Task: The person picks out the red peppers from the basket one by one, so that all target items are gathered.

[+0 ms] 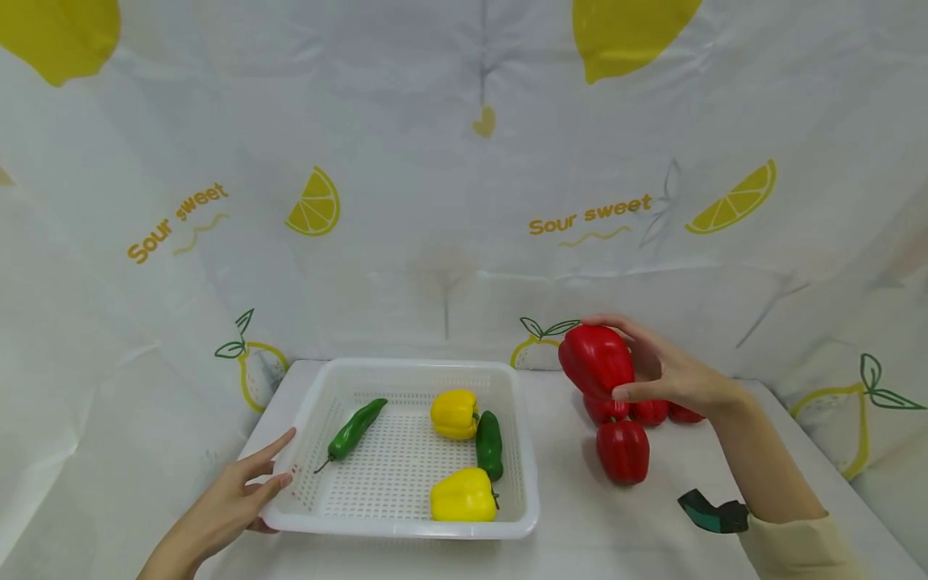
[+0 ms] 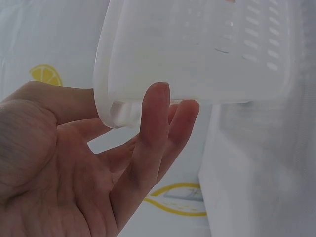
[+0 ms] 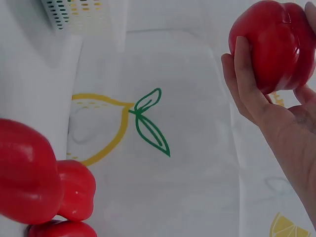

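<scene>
A red bell pepper (image 1: 593,358) is up in the air on the right, gripped between the thumb and fingers of my right hand (image 1: 670,374). More red bell peppers (image 1: 623,453) lie on the table just under it. At the left, my left hand (image 1: 226,501) holds the rim of a white plastic basket (image 1: 384,528), its fingers bent against the outer wall (image 2: 197,59) in the left wrist view. Inside the basket are a long green chili pepper (image 1: 355,431), two yellow bell peppers (image 1: 454,414) and a shorter dark green pepper (image 1: 489,445).
A white table (image 1: 565,515) carries the basket and the red peppers. Behind and at both sides hangs a white cloth (image 1: 435,201) printed with lemons and lettering. A dark strap (image 1: 714,513) shows by the right sleeve (image 1: 797,544).
</scene>
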`<move>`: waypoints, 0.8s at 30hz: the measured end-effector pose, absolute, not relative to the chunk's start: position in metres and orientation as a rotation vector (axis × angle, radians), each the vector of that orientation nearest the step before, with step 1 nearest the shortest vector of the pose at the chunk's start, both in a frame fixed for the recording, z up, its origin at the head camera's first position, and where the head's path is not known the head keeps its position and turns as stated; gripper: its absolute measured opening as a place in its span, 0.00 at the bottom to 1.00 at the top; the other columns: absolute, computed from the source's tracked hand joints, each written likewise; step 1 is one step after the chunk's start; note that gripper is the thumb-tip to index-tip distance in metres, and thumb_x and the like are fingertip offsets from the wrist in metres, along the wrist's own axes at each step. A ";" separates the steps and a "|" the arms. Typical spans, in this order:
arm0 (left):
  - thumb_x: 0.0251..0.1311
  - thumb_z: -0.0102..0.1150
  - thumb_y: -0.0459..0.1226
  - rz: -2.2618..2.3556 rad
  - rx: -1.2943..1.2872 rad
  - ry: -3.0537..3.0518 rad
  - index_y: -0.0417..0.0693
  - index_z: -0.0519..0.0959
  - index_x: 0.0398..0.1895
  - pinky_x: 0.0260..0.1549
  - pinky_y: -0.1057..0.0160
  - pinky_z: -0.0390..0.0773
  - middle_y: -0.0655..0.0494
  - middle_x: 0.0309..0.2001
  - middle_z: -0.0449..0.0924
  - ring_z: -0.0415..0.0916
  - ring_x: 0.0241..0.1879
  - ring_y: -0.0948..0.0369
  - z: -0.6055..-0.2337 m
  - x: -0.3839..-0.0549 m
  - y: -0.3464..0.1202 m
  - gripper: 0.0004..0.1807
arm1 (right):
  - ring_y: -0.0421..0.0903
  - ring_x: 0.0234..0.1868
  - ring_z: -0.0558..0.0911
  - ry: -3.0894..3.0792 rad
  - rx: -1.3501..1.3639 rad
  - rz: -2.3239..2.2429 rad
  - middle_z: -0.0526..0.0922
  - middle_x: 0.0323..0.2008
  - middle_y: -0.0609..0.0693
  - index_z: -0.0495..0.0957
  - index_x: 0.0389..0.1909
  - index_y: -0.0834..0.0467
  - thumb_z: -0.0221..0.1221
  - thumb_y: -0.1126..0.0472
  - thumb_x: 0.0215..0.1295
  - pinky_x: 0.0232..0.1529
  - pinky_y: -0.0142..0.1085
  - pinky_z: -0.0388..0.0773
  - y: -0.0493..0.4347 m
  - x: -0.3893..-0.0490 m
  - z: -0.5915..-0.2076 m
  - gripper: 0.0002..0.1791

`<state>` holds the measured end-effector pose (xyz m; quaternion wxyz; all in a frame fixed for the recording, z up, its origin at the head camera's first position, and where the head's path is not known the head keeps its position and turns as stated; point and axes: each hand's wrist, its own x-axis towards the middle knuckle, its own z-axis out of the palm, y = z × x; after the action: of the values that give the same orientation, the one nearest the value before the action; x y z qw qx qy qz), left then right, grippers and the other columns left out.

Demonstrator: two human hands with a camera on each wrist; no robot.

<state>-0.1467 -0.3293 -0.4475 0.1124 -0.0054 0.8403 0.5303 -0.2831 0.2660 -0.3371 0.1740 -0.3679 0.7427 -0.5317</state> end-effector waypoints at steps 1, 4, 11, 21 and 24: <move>0.78 0.62 0.37 1.555 -0.011 2.465 0.46 0.51 0.88 0.30 0.53 0.93 0.13 0.74 0.59 0.87 0.51 0.48 -0.448 -0.147 -0.330 0.43 | 0.47 0.66 0.81 2.119 -1.043 -1.504 0.74 0.70 0.51 0.54 0.82 0.53 0.65 0.70 0.63 0.52 0.55 0.92 0.269 -0.282 -0.338 0.48; 0.79 0.61 0.37 1.560 0.016 2.461 0.44 0.51 0.88 0.30 0.53 0.93 0.13 0.73 0.59 0.87 0.51 0.48 -0.448 -0.147 -0.331 0.43 | 0.46 0.65 0.82 2.135 -1.025 -1.505 0.74 0.69 0.50 0.56 0.82 0.54 0.64 0.71 0.65 0.50 0.56 0.93 0.278 -0.278 -0.342 0.46; 0.79 0.60 0.37 1.558 0.059 2.455 0.43 0.50 0.88 0.30 0.53 0.93 0.14 0.70 0.63 0.87 0.49 0.51 -0.448 -0.147 -0.331 0.43 | 0.44 0.64 0.82 2.216 -0.930 -1.497 0.74 0.69 0.47 0.56 0.81 0.54 0.66 0.72 0.63 0.48 0.54 0.93 0.307 -0.266 -0.354 0.47; 0.80 0.59 0.37 1.545 0.077 2.464 0.42 0.49 0.88 0.30 0.54 0.92 0.13 0.71 0.59 0.87 0.50 0.48 -0.448 -0.146 -0.333 0.42 | 0.39 0.62 0.82 2.362 -0.807 -1.469 0.76 0.67 0.41 0.57 0.82 0.55 0.68 0.70 0.64 0.47 0.49 0.94 0.348 -0.251 -0.378 0.48; 0.80 0.60 0.38 1.546 0.070 2.462 0.42 0.49 0.88 0.30 0.54 0.92 0.12 0.72 0.58 0.87 0.51 0.47 -0.447 -0.147 -0.333 0.42 | 0.38 0.62 0.82 2.414 -0.769 -1.436 0.77 0.66 0.39 0.57 0.82 0.57 0.70 0.69 0.63 0.46 0.48 0.94 0.359 -0.248 -0.388 0.48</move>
<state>-0.1466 -0.3325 -0.4474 0.1168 0.0241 0.8408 0.5280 -0.2477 0.3586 -0.3878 0.1144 -0.2623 0.8235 -0.4899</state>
